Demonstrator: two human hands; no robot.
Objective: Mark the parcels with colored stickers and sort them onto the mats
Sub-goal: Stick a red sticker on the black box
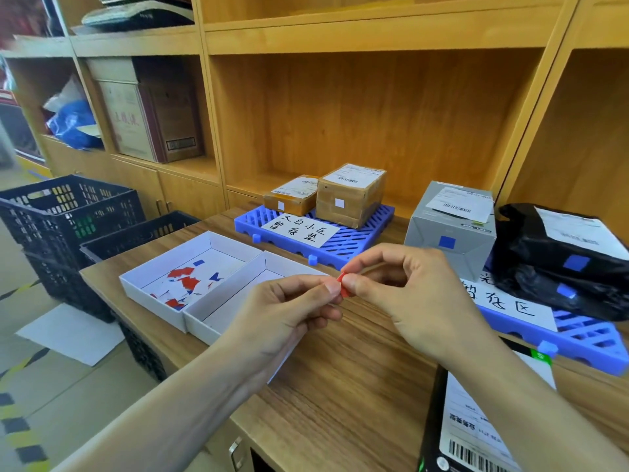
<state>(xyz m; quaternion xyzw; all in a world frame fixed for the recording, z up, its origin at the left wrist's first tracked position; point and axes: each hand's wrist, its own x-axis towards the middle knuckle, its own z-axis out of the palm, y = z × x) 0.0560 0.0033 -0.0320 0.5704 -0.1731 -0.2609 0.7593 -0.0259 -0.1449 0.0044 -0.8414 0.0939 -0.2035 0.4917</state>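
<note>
Sticker tray [155,294]: white, left of the hands, red and blue scraps inside.
Left hand [289,311]: pinches the red sticker [343,282].
Right hand [401,284]: pinches the same sticker.
Far mat [367,245]: behind the hands, two brown boxes.
Right mat [585,338]: grey box, black bag.

Read on the white paper sign [299,230] lying on the far blue mat [371,238]: handwritten Chinese, "大白小区" above "暂存垫". Made out on the right mat's sign [507,303] only "暂存区", with the upper line hidden by parcels. Saw barcodes and tiny illegible print on the shipping labels of the brown carton [354,194], grey box [454,226] and near black parcel [473,434].
</note>
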